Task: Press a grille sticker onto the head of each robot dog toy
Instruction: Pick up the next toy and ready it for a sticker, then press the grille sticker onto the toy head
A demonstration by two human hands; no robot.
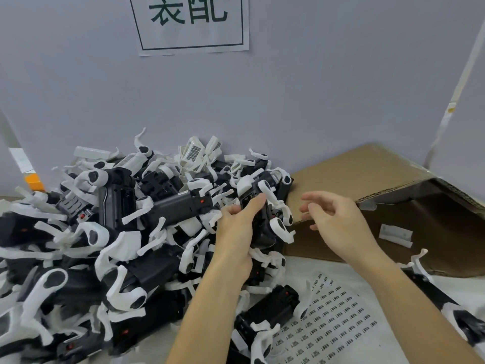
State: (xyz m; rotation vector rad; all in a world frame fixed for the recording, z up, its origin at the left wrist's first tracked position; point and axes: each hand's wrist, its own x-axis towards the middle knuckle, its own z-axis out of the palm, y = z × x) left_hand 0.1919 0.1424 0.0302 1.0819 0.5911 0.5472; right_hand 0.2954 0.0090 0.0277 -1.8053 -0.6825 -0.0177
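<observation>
Left hand (237, 227) grips a robot dog toy (262, 206) above the pile (105, 232), right hand (338, 222) open beside it; risk: tangled legs drag neighbours along, loosening the grip.

even soft light, wide-angle edge distortion

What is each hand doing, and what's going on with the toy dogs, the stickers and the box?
left hand: gripping one robot dog toy, lifted over the pile
right hand: empty, fingers loosely curled
pile of robot dog toys: heaped against the wall
sticker sheet: flat on the table, a toy overlapping it
cardboard box: open
</observation>
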